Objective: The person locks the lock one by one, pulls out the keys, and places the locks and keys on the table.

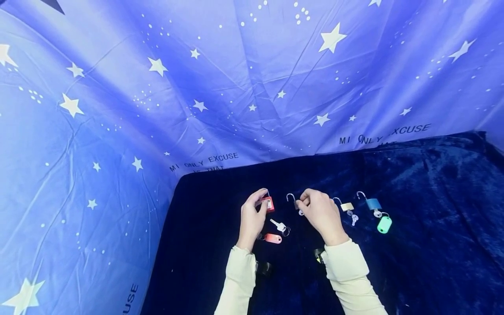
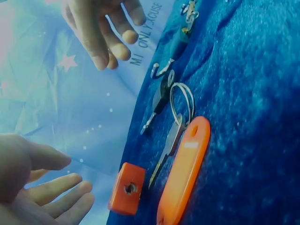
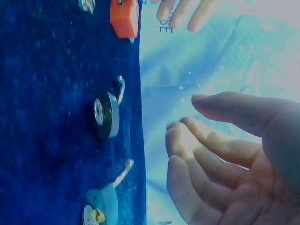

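On blue cloth (image 1: 433, 210), beside spread, empty left hand (image 1: 252, 218), note red padlock (image 2: 127, 190), probably light, rigid and slick, best pinched by flat body sides, and near dark padlock (image 3: 112, 119) note right hand (image 1: 320, 214), loosely curved, seemingly holding nothing though partly hidden from above.
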Demonstrator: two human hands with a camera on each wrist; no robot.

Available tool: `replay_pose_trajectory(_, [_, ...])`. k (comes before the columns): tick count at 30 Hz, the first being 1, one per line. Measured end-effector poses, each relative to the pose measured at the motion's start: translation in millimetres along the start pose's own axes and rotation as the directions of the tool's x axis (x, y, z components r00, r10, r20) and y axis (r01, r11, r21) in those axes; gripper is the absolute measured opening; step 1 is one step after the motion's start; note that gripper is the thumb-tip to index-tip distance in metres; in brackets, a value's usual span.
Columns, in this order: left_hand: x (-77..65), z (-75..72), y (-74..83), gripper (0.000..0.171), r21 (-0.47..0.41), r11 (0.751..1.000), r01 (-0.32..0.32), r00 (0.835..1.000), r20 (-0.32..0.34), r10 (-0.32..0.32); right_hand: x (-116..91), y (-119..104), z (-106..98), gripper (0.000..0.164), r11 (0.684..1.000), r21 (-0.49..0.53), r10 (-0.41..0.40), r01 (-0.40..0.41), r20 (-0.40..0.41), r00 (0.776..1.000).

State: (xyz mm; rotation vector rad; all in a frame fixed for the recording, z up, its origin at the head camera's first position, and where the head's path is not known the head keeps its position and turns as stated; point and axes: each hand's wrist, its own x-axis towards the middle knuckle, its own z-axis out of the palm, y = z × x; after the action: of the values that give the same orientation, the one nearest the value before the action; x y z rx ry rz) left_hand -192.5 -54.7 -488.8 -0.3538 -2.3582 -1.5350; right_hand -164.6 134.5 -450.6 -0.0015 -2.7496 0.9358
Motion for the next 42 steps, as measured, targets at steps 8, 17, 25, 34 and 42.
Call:
replay_pose_trajectory(8, [-2.3, 5.6, 6.7, 0.032, -0.02, 0.998, 0.065, 0.996, 0.061, -0.063, 5, 9, -3, 0.015, 1.0, 0.017, -0.002, 0.002, -0.024, 1.0])
replay_pose_trajectory(17, [-6.8, 15.9, 8.3, 0.04, 0.013, 0.998, 0.054, 0.979, 0.198, -0.056, 6, 14, -1, 0.019, 0.999, 0.035, 0.039, -0.041, 0.073, 0.997])
replay_pose_trajectory(25, [-11.7, 23.3, 6.4, 0.042, -0.009, 0.999, 0.054, 0.953, 0.3, -0.049, 6, 18, 4, 0.019, 1.0, -0.002, 0.029, -0.028, 0.115, 0.993])
replay_pose_trajectory(34, [-13.6, 26.7, 6.4, 0.043, 0.018, 0.992, 0.121, 0.92, 0.373, -0.119, 6, 20, 9, 0.019, 1.0, 0.012, 0.024, -0.026, 0.148, 0.989])
replay_pose_trajectory(42, [-16.5, 31.8, 6.2, 0.046, 0.066, 0.99, 0.127, 0.908, 0.395, -0.143, 5, 19, 11, 0.021, 0.999, 0.02, 0.03, -0.034, 0.188, 0.982])
